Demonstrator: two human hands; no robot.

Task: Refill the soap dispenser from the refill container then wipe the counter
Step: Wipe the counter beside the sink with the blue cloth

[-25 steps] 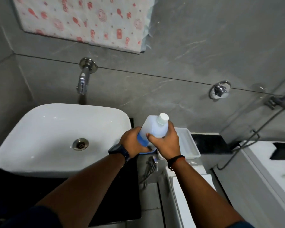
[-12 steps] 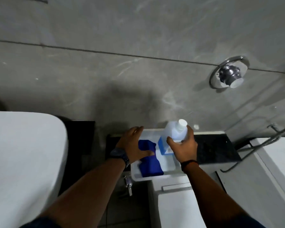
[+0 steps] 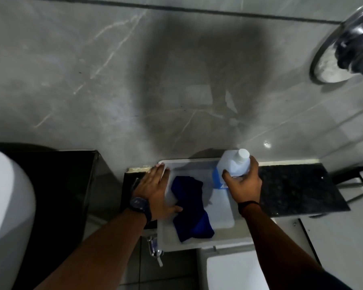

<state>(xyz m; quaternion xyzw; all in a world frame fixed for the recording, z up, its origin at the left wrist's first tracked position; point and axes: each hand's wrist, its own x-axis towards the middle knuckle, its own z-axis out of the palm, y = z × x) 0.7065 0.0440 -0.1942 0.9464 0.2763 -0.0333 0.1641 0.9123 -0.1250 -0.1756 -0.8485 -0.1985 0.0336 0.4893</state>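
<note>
"White-capped refill bottle of translucent plastic (image 3: 234, 164), blue liquid at its base: where is it now?"

"In the far corner of the shallow white plastic tray (image 3: 220, 208), apparently set down. The right hand (image 3: 244, 181) grips it, thumb on the near face, fingers curled behind. 1 second ago, 2 hands held it in the air beside the basin."

"And the left hand (image 3: 153, 193)?"

"It has let go. It lies flat with its fingers together on the tray's left rim, and the crumpled dark blue cloth (image 3: 191, 208) touches the thumb."

"What does that mean for the job?"

"The cap is on and no dispenser is in view, so refilling looks finished. The cloth at the thumb suggests wiping the black stone ledge (image 3: 298, 189) comes next."
</note>
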